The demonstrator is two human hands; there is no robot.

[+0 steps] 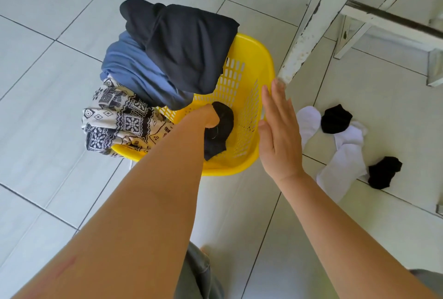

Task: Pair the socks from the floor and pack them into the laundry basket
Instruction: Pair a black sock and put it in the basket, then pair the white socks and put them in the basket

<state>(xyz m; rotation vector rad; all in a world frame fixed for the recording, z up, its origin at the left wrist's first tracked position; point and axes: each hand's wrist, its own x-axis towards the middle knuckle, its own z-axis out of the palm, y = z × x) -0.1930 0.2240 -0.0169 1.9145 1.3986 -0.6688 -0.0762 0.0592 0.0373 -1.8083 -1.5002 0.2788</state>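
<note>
A yellow laundry basket [251,64] stands on the tiled floor, with folded clothes stacked over its left half. My left hand [207,116] reaches down into the basket's free right side, shut on a pair of black socks [219,131]. Held flat with fingers apart, my right hand [278,131] hovers by the basket's right rim and holds nothing. On the floor to the right lie loose socks: a white sock [308,123], a black sock [335,119], a longer white sock [345,162] and another black sock [383,173].
The stack holds a black garment [182,44], a blue garment [134,71] and a black-and-white patterned cloth [119,119] hanging over the rim. A worn white furniture leg [309,25] and frame stand just right of the basket. Grey trousers [196,274] show below.
</note>
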